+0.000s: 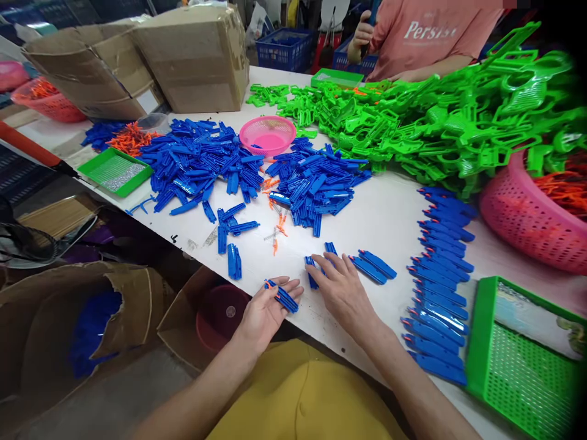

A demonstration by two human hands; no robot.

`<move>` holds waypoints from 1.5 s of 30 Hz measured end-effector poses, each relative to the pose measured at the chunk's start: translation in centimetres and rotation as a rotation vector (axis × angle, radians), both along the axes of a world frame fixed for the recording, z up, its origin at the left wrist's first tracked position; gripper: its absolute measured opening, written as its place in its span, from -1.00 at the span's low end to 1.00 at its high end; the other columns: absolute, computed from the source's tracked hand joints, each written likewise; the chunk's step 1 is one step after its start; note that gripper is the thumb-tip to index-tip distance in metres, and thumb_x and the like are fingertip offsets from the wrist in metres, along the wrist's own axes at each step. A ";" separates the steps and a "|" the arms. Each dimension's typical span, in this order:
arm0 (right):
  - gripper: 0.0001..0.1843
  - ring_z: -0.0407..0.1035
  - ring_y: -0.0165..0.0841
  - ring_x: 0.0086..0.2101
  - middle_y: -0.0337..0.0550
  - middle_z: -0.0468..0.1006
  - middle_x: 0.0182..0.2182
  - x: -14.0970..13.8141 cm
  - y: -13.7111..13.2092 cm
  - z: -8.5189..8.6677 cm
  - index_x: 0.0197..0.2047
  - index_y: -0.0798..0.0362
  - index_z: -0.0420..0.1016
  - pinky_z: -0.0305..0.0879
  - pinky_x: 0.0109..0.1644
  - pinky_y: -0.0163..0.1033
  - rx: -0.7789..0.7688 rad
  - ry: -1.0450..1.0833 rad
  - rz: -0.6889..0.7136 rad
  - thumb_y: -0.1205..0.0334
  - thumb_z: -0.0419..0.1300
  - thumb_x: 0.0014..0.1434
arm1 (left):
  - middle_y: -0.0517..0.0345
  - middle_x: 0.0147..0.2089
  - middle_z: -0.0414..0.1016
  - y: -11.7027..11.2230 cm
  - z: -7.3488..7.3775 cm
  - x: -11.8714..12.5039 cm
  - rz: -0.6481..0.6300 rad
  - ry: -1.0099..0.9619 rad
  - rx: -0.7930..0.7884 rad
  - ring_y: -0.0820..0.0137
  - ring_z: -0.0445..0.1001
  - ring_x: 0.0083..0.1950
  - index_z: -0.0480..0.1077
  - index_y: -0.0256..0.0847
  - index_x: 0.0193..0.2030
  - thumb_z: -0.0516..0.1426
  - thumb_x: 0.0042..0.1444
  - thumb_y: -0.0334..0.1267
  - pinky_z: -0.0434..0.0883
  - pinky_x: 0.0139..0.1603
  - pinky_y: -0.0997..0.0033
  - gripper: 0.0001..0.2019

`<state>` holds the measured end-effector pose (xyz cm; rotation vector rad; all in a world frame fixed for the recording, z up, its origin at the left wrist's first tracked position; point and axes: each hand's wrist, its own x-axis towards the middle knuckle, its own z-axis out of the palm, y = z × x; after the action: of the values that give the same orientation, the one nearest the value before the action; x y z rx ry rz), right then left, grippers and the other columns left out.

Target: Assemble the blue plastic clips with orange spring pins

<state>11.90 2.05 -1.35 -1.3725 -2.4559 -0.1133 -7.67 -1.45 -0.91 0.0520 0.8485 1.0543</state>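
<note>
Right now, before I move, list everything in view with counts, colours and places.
Table: one, white, middle
Loose blue parts: two large piles plus strays, blue, centre
Row of blue parts: one, blue, orange tips, right
Green pieces: uncountable heap, green, far right
Orange pieces: uncountable, orange, left, centre, side baskets
Springs: few, grey, centre
Green trays: three, green, left, far side, near right
Perforated baskets: at least three, pink, right, centre, far left
Cardboard boxes: at least four, brown, on and below table
Crates: at least two, blue, behind table
Co-worker: one, pink shirt, across table
Left hand: one, near edge, holding a blue part
Right hand: one, right of it, palm down
</note>
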 end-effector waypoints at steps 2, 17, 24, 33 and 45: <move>-0.73 0.23 -0.06 0.13 -0.05 0.52 0.07 -0.2 1.3 0.2 -0.07 0.03 0.51 0.06 0.26 0.15 -0.023 -0.084 0.066 0.49 0.14 0.23 | -0.28 0.06 0.56 -0.1 0.0 -0.1 -0.007 -0.007 -0.002 0.06 0.57 0.07 0.48 -0.35 -0.09 0.16 0.17 -0.36 0.32 0.21 0.06 -0.81; -0.85 0.36 -0.18 -0.17 0.01 0.52 -0.20 -0.3 2.9 0.5 -0.11 0.05 0.44 0.30 -0.16 -0.13 -0.184 0.037 0.010 0.25 0.06 0.34 | -0.16 -0.01 0.60 -0.1 0.0 -0.7 0.020 -0.004 0.008 0.05 0.54 0.10 0.49 -0.30 -0.18 0.19 0.14 -0.35 0.30 0.23 0.04 -0.88; -0.86 0.32 -0.18 -0.25 0.00 0.50 -0.32 -1.1 2.9 -0.4 -0.21 0.10 0.47 0.25 -0.17 -0.11 -0.167 -0.066 0.030 0.26 0.11 0.31 | -0.20 0.00 0.59 0.4 0.3 -0.2 0.029 -0.113 0.006 0.06 0.52 0.13 0.51 -0.34 -0.17 0.13 0.23 -0.20 0.30 0.23 0.09 -0.77; -0.80 0.41 -0.27 -0.24 -0.10 0.53 -0.27 -1.7 -2.1 2.6 -0.06 0.01 0.45 0.35 -0.17 -0.17 -0.198 0.519 -0.124 0.13 0.13 0.33 | -0.19 -0.04 0.60 1.4 1.0 2.1 0.011 -0.156 0.022 0.09 0.51 0.11 0.52 -0.36 -0.12 0.00 0.32 0.07 0.33 0.21 0.12 -0.52; -0.77 0.43 -0.21 -0.16 -0.06 0.56 -0.19 -1.6 -4.1 1.4 0.02 0.01 0.43 0.40 -0.13 -0.13 -0.153 0.397 -0.150 0.20 0.10 0.33 | -0.16 0.00 0.59 1.6 1.2 4.6 -0.074 -0.141 0.067 0.13 0.49 0.13 0.53 -0.33 -0.14 -0.01 0.32 0.08 0.31 0.24 0.17 -0.51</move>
<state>10.31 -2.05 0.08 -1.4761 -2.0677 0.2920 -3.08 0.12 0.25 0.0647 0.6790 1.0046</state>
